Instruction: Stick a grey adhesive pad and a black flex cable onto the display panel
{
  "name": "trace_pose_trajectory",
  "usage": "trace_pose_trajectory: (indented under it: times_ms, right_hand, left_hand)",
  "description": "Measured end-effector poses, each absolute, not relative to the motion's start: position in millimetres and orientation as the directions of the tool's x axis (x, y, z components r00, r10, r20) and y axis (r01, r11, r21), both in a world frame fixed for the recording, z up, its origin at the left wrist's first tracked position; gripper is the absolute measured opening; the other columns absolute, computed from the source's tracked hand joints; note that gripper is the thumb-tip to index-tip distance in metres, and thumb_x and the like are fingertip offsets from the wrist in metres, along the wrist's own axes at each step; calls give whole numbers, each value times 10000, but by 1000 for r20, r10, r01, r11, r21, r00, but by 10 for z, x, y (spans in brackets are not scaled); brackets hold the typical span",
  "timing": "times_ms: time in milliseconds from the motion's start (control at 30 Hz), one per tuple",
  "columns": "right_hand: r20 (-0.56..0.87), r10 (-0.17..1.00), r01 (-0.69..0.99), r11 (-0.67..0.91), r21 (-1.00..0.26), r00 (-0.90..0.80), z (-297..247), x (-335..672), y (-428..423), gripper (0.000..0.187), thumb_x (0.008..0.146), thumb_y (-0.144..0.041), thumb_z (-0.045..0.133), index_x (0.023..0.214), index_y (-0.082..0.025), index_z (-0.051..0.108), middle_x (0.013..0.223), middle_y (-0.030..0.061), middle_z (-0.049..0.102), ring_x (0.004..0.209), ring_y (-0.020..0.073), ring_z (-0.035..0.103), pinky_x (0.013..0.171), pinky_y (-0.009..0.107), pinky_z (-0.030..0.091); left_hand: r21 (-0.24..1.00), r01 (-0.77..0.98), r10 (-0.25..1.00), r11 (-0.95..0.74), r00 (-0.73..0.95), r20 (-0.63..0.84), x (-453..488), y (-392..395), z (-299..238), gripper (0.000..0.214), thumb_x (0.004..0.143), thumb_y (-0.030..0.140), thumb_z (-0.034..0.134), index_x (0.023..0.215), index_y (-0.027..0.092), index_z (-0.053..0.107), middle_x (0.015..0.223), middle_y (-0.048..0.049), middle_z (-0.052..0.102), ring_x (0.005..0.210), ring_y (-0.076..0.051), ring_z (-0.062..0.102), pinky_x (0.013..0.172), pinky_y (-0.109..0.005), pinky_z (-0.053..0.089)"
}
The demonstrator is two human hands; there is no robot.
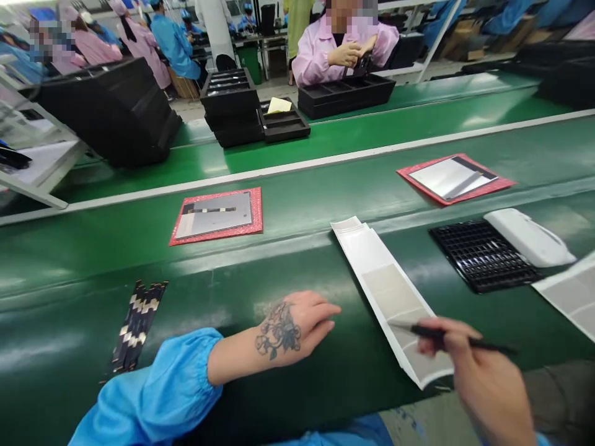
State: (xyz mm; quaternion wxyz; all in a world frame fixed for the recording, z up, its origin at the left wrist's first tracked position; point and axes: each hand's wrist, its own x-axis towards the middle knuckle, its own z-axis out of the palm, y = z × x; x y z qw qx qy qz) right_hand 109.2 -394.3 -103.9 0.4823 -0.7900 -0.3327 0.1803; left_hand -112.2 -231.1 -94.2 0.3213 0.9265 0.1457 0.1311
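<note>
My left hand (pixel 297 325), tattooed and in a blue sleeve, rests flat on the dark green belt (pixel 69 310) and holds nothing. A bundle of black-and-white strips (pixel 137 325) lies to its left. My right hand (pixel 469 365) is shut on a slim black pen (pixel 446 336), whose tip hovers over a long white folded paper strip (pixel 372 272) with grey panels. Beyond that hand sit a black ribbed tray (pixel 483 256) and a white plastic cover (pixel 527 237). Another grey-and-white sheet (pixel 569 294) reaches in from the right edge.
Two red-bordered mats (pixel 216 215) (pixel 453 178) carrying flat panels lie on the belt. Past a white rail, a second green bench holds stacked black trays (pixel 230 93). A co-worker in a pink smock (pixel 344 52) handles something dark there, with more people behind.
</note>
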Motion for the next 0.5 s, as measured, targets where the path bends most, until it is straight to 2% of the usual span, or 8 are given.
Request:
trace_pose_trajectory:
  times_ms: [67, 100, 167, 233, 300, 367, 500]
  right_hand:
    - [-28, 626, 179, -265, -948, 780, -1007, 1458, -3904, 444, 625, -633, 775, 833, -242, 737, 609, 35, 688, 531, 194, 654, 479, 273, 557]
    - [-71, 612, 98, -239, -966, 787, -1016, 1616, -3859, 438, 568, -589, 832, 801, -231, 732, 591, 26, 668, 500, 171, 630, 467, 261, 546]
    - [-97, 611, 21, -182, -983, 786, -1084, 1857, -3744, 381, 549, -491, 879, 758, -207, 734, 634, 24, 664, 495, 132, 601, 465, 246, 536]
    - [-88, 634, 10, -150, -989, 768, -1193, 2006, -3619, 359, 543, -451, 891, 746, -198, 736, 685, 28, 673, 541, 125, 603, 489, 253, 549]
    - [-82, 665, 20, -144, -989, 743, -1309, 2092, -3508, 380, 525, -464, 895, 749, -202, 734, 752, 30, 686, 605, 138, 623, 529, 278, 575]
    - [-72, 695, 31, -134, -990, 715, -1408, 2145, -3425, 413, 505, -504, 894, 752, -221, 722, 823, 22, 692, 681, 160, 651, 599, 322, 608]
    - [-41, 753, 28, -79, -996, 657, -1551, 2189, -3378, 378, 605, -533, 848, 804, -246, 702, 916, 24, 715, 863, 213, 693, 770, 414, 623]
  left_hand:
    - [519, 160, 287, -840, 942, 175, -853, -2362, -1006, 280, 958, 258, 462, 1157, 146, 625, 1158, -121, 667, 1072, -224, 622, 921, -362, 528]
    - [456, 163, 267, -875, 948, 174, -700, -2402, -1051, 285, 950, 278, 487, 1165, 146, 620, 1224, -134, 637, 1132, -240, 595, 966, -382, 506]
    - [333, 215, 278, -918, 948, 155, -378, -2493, -1144, 360, 936, 359, 530, 1206, 132, 602, 1340, -167, 569, 1244, -287, 526, 1053, -445, 439]
    - [250, 279, 316, -927, 941, 120, -67, -2571, -1222, 500, 916, 466, 549, 1267, 111, 573, 1432, -204, 487, 1340, -345, 434, 1110, -523, 356]
    - [217, 315, 337, -924, 939, 71, 188, -2613, -1278, 605, 889, 558, 550, 1305, 118, 561, 1488, -222, 421, 1392, -393, 356, 1123, -589, 293]
    - [224, 331, 345, -917, 938, 24, 355, -2619, -1321, 628, 868, 616, 545, 1322, 184, 568, 1519, -200, 387, 1403, -412, 333, 1116, -626, 263]
    - [267, 324, 341, -908, 940, 19, 455, -2588, -1411, 625, 842, 680, 526, 1355, 324, 545, 1550, -139, 357, 1415, -416, 308, 1107, -658, 247]
